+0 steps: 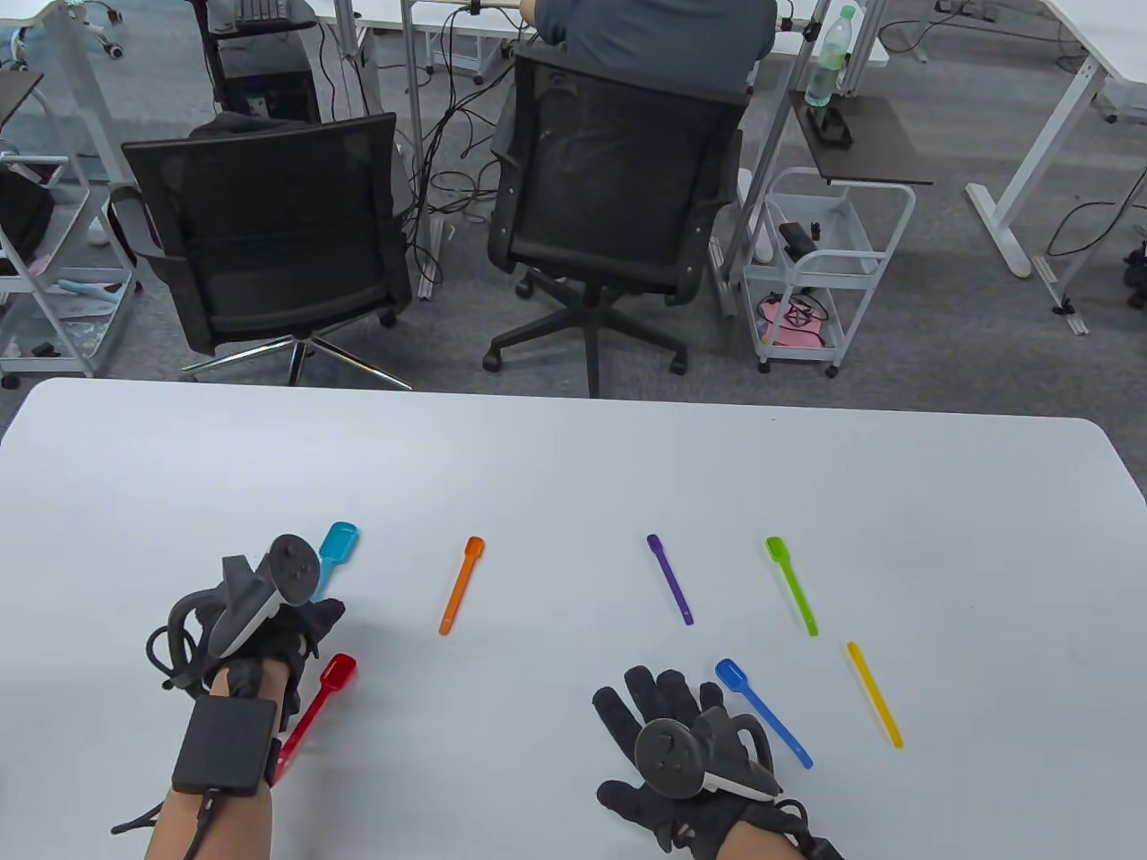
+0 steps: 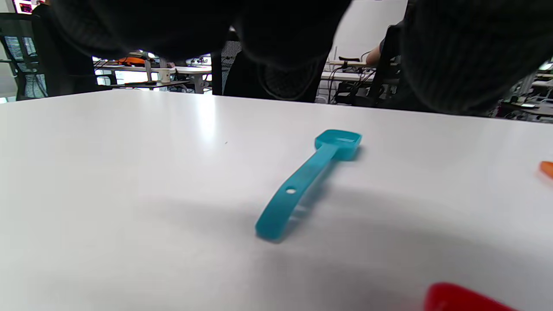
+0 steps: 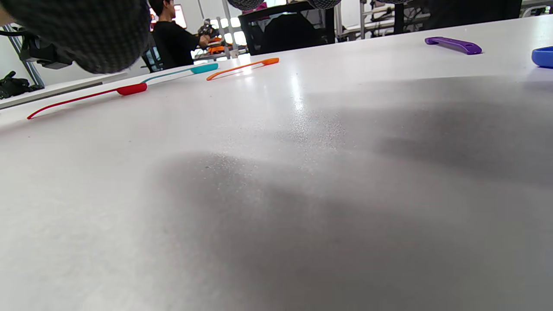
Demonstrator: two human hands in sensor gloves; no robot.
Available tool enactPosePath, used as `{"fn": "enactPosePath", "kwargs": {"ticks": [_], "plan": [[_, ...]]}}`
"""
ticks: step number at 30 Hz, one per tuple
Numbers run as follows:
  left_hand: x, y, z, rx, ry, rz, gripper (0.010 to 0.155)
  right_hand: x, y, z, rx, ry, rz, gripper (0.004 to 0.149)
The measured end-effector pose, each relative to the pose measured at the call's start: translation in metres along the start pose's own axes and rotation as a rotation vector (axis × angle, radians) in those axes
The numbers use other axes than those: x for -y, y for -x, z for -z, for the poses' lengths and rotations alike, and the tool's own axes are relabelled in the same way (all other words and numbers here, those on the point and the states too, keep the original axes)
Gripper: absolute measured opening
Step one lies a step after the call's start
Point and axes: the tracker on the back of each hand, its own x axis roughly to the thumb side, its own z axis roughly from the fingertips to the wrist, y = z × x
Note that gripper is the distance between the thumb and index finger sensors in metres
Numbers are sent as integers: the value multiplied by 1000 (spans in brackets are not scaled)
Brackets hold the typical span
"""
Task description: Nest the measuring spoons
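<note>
Several coloured measuring spoons lie apart on the white table (image 1: pixel 573 466): teal (image 1: pixel 337 543), red (image 1: pixel 314 712), orange (image 1: pixel 461 584), purple (image 1: pixel 670 579), green (image 1: pixel 792 585), blue (image 1: pixel 763 712) and yellow (image 1: pixel 875 693). My left hand (image 1: pixel 296 618) hovers over the teal spoon's handle and holds nothing; the left wrist view shows the teal spoon (image 2: pixel 302 181) lying free below the fingers (image 2: pixel 285 34). My right hand (image 1: pixel 659 708) lies spread and empty on the table, just left of the blue spoon. The right wrist view shows the red (image 3: pixel 86 97), teal (image 3: pixel 190 70), orange (image 3: pixel 242 67) and purple (image 3: pixel 453 44) spoons.
Two black office chairs (image 1: pixel 278 224) stand beyond the table's far edge, with a seated person (image 1: pixel 654 36) behind and a white cart (image 1: pixel 824 269) at the right. The far half of the table holds no objects.
</note>
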Motion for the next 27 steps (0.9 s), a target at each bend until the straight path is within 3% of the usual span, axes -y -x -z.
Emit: {"fn": "enactPosePath", "kwargs": {"ticks": [17,27], "plan": [[32,-2,23,-79,117,117,79,1,2,0,-5,0,17,93],[31,-3,22,-80,119,116,76,1,3,-1,-7,-5,22,93]]}}
